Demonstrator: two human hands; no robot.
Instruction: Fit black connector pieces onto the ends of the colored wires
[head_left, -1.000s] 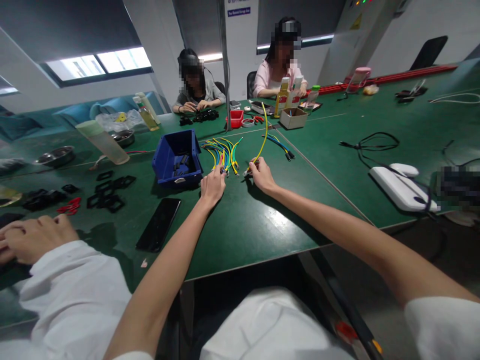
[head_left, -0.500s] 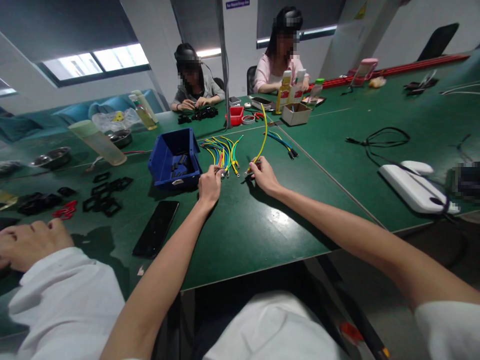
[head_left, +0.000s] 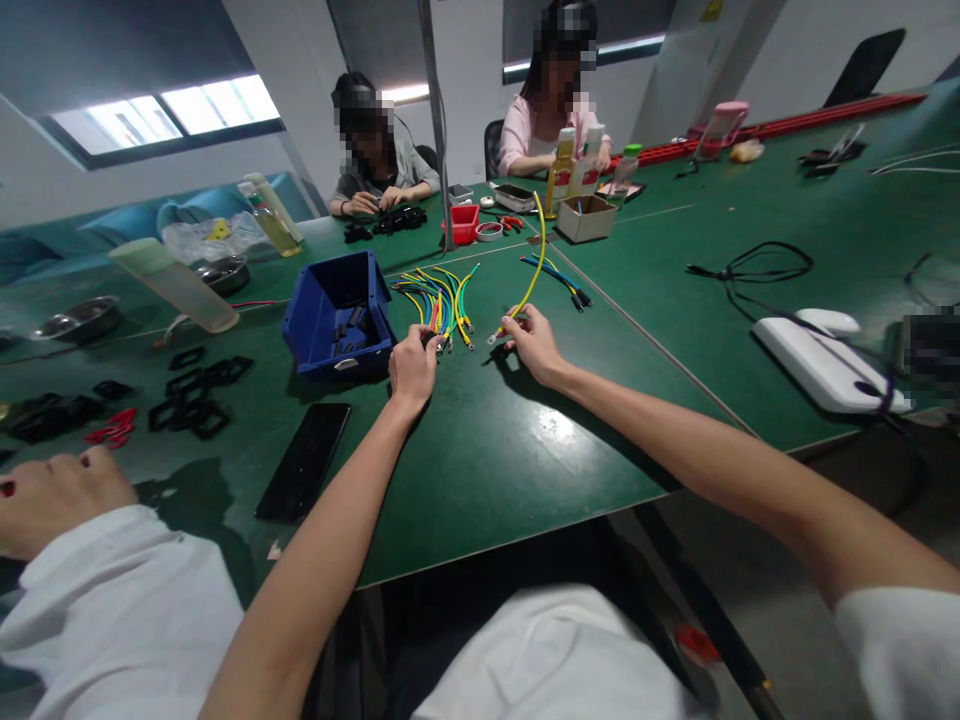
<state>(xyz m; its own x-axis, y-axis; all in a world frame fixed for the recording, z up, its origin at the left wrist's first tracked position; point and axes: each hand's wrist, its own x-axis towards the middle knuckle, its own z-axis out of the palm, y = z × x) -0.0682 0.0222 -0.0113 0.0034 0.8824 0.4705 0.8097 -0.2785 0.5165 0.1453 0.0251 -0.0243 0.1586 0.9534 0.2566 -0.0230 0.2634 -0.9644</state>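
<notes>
My right hand [head_left: 531, 338] pinches a yellow cable [head_left: 540, 250] near its lower end, where a metal ring terminal [head_left: 493, 339] sticks out to the left. The cable curves upward above the green table. My left hand [head_left: 414, 366] is closed at the near left edge of a bundle of yellow, green, blue and red cables [head_left: 448, 300]; what its fingertips grip, if anything, is too small to make out. Beyond my right hand lie a few blue and yellow cables with black ends [head_left: 559, 277].
A blue bin [head_left: 339, 318] with black parts stands left of my left hand, a black phone [head_left: 304, 462] nearer. Another person's hand [head_left: 67, 495] rests at far left. Two people sit across the table [head_left: 465, 480]. A white device [head_left: 825, 365] lies right.
The view has shifted slightly. The yellow cable's terminal shows more clearly at my right fingertips, and the dark thing beside it no longer shows. My left hand remains beside the bundle.
</notes>
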